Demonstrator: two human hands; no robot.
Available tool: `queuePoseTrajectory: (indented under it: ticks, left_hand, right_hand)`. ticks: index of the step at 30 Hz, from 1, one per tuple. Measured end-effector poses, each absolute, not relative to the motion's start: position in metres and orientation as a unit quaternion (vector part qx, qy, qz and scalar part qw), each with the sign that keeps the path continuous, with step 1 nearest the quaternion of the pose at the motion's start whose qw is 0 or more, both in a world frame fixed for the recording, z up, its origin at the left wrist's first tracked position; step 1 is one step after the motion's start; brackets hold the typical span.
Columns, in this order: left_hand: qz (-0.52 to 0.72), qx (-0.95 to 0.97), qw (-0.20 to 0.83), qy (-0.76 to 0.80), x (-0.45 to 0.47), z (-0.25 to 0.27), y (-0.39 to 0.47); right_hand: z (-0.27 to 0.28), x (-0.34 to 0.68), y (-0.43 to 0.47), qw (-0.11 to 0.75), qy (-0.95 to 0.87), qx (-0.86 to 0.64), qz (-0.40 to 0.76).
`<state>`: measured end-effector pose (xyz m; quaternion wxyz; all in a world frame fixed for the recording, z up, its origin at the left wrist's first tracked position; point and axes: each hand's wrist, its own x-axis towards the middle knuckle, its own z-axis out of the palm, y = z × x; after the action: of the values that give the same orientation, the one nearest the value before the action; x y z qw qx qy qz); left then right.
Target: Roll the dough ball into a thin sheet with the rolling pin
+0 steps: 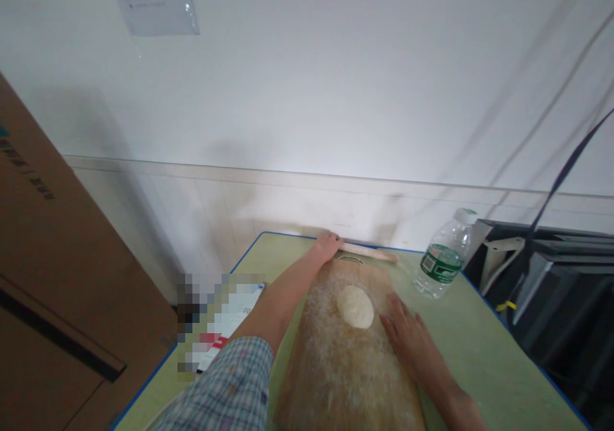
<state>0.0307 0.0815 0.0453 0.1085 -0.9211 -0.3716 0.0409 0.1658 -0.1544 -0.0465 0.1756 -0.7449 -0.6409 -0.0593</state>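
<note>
A flattened round of dough (355, 306) lies on a floured wooden cutting board (336, 373). Beyond the board's far end, my left hand (329, 244) is closed around the left end of a rolling pin (368, 251), which rests near the table's back edge. My right hand (407, 332) lies over the board's right edge, its fingers stretched out and apart, just right of the dough without touching it. Nothing is held in that hand. A metal handle shows at the far end of the board.
On the right stands a clear plastic bottle (445, 255) with a green label. A tablet or phone (230, 322), partly blurred out, lies left of my left forearm. Dark stacked panels (566, 290) flank the table's right side; a cardboard box (57, 277) is at left. The wall closes off the back.
</note>
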Motion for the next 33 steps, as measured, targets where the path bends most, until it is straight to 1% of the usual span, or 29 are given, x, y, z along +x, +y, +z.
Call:
queuePoseTrajectory:
  ticks: [6, 11, 16, 19, 26, 33]
  left_hand:
    - [0.031, -0.923, 0.088, -0.373, 0.041, 0.045, 0.076]
    - [0.022, -0.916, 0.072, -0.393, 0.041, 0.047, 0.068]
    - [0.016, -0.916, 0.076, -0.393, 0.028, 0.053, 0.060]
    - [0.008, -0.912, 0.086, -0.401, 0.016, 0.059, 0.056]
    - [-0.021, -0.896, 0.109, -0.429, -0.021, 0.081, 0.044]
    - [-0.020, -0.895, 0.117, -0.429, -0.060, 0.098, 0.018]
  right_hand:
    - [-0.042, 0.166, -0.153, 0.187, -0.648, -0.737, -0.049]
    - [-0.043, 0.164, -0.149, 0.217, -0.639, -0.736, -0.056]
    - [-0.036, 0.162, -0.149, 0.190, -0.649, -0.736, -0.037]
    - [-0.034, 0.161, -0.150, 0.190, -0.652, -0.733, -0.035]
    - [-0.044, 0.163, -0.148, 0.245, -0.656, -0.708, -0.083]
    - [-0.052, 0.180, -0.136, 0.318, -0.628, -0.710, -0.019]
